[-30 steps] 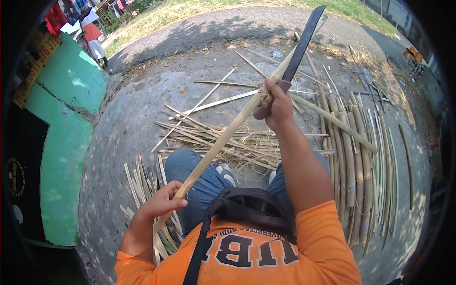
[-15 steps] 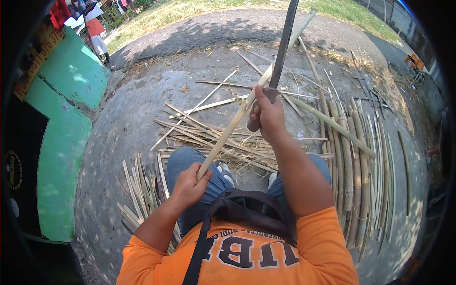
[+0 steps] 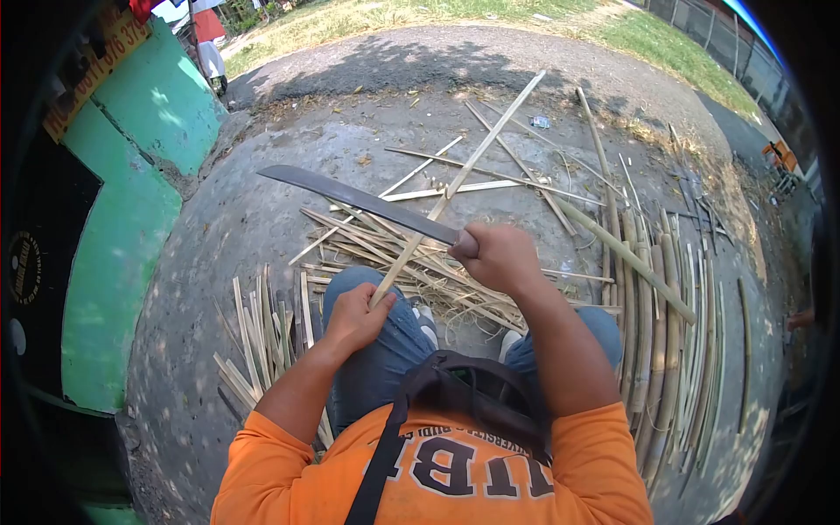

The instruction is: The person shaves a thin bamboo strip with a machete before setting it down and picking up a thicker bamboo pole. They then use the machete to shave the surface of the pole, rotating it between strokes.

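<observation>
My left hand [image 3: 357,317] is closed around the near end of a long pale bamboo strip [image 3: 479,150], over my left knee. The strip slants away up and to the right. My right hand [image 3: 499,256] grips the handle of a machete [image 3: 354,199], its long dark blade pointing left. The blade lies across the strip in this view, a little beyond my left hand. Below the blade, a pile of split bamboo strips [image 3: 446,273] with thin shavings lies on the ground in front of my knees.
Whole bamboo poles [image 3: 669,341] and thin strips lie lengthwise on my right. A bundle of split pieces [image 3: 262,324] rests at my left. A green wall [image 3: 114,254] stands farther left. More tools [image 3: 696,197] lie at the far right.
The machete has swung from pointing upward to pointing left, its blade now across the bamboo strip. My right hand has come down; my left hand keeps its hold on the strip.
</observation>
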`<state>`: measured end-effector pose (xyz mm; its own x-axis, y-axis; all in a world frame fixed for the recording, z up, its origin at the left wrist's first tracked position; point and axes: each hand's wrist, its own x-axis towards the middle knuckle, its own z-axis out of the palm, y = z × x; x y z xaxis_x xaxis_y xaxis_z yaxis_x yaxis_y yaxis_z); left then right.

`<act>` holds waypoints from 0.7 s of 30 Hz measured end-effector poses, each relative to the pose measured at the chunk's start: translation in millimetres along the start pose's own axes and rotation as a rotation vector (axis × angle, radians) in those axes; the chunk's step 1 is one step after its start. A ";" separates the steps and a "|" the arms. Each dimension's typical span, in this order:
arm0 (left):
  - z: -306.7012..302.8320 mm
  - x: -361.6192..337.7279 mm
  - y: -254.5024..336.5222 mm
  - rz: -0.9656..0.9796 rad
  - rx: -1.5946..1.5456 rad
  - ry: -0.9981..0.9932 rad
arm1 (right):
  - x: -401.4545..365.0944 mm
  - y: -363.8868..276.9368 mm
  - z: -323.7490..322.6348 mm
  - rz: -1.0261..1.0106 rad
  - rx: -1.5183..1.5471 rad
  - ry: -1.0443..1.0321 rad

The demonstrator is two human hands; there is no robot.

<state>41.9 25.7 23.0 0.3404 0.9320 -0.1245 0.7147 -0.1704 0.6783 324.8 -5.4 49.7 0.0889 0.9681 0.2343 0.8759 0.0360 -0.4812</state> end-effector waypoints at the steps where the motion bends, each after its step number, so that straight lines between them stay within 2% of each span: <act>1: -0.3 -0.6 -0.2 0.002 0.017 0.018 | -1.1 -2.0 3.1 -0.012 -0.034 -0.028; 5: -12.9 0.0 -3.0 0.080 0.066 0.140 | 5.6 4.1 13.9 -0.010 -0.103 -0.104; 8: -19.5 0.4 -17.4 0.167 0.066 0.100 | 16.2 19.2 20.7 0.057 -0.092 -0.049; 10: -18.2 -4.8 -20.9 0.175 0.061 0.096 | 21.7 28.5 19.7 0.142 -0.085 0.020; 13: -15.4 0.6 -26.4 0.146 0.063 0.065 | 27.0 39.0 25.4 0.162 -0.077 0.054; 16: -10.9 3.5 -31.3 0.132 0.024 0.080 | 24.0 24.0 23.8 0.121 -0.129 0.021; 21: -6.3 4.3 -33.7 0.125 -0.016 0.123 | 15.2 5.8 56.3 -0.169 -0.082 0.008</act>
<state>15.5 37.4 4.1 0.3477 0.9363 0.0501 0.6616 -0.2829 0.6945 304.5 23.5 2.9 -0.0593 0.9478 0.3132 0.9144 0.1774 -0.3639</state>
